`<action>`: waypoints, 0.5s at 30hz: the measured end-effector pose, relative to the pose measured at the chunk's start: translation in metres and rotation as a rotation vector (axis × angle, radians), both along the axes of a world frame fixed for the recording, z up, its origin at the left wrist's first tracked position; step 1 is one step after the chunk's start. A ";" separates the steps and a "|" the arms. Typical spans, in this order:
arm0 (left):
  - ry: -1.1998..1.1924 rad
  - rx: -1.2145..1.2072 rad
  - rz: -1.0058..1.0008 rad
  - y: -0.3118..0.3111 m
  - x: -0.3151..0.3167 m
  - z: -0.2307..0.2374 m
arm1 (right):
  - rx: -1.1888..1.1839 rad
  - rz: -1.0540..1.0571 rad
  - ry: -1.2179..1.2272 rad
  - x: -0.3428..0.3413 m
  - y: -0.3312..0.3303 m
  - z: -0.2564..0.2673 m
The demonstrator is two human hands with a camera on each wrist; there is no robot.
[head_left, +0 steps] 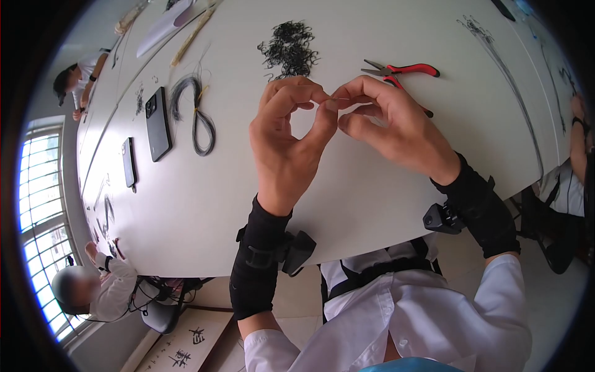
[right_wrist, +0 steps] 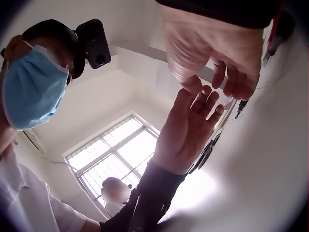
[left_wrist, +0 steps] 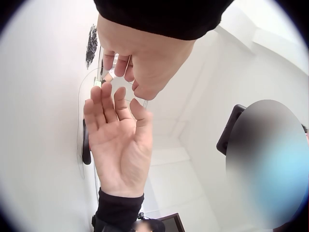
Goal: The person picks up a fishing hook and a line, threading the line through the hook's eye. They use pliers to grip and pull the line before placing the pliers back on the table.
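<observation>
In the head view the left hand [head_left: 285,142] pinches a fine thin wire [head_left: 342,99] between thumb and index fingertip. Close against it, the right hand [head_left: 403,127] has bent fingers, its index tip touching the wire and its thumb standing apart from the index. The left wrist view shows the left hand [left_wrist: 149,58] above the right palm [left_wrist: 120,150], whose fingers are loosely spread; a fine strand loops beside them. From the right wrist, the right hand [right_wrist: 212,48] is above the left hand [right_wrist: 183,130]. The wire's ends cannot be made out.
Beyond the hands lie a pile of small black curled pieces [head_left: 291,49] and red-handled pliers [head_left: 418,69]. Left on the white table [head_left: 217,204] are a wire coil [head_left: 197,127] and two phones [head_left: 158,124]. Long dark strands [head_left: 514,87] lie right. People sit around the edges.
</observation>
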State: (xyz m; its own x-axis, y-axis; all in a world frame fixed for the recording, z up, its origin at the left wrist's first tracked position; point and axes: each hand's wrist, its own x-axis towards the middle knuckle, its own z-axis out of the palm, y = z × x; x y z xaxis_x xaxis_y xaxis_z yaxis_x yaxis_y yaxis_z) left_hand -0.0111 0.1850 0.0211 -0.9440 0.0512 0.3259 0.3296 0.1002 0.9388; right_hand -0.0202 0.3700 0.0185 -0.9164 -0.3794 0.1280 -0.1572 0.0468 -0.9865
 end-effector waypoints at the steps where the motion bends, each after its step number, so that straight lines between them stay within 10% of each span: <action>1: -0.008 0.026 -0.005 0.000 0.000 0.000 | -0.008 -0.011 0.023 0.000 -0.002 -0.001; 4: -0.010 0.089 -0.027 -0.001 -0.001 -0.001 | -0.281 0.021 -0.197 0.006 -0.008 0.007; 15: -0.191 0.110 -0.028 0.001 0.005 0.009 | -0.143 -0.022 -0.114 0.000 -0.001 0.014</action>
State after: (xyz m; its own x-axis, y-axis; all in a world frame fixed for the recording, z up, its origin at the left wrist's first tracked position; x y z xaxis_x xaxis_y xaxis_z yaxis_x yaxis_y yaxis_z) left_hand -0.0064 0.1857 0.0299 -0.9879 0.0519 0.1464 0.1460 -0.0127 0.9892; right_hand -0.0204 0.3689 0.0329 -0.9359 -0.3443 0.0743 -0.0447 -0.0929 -0.9947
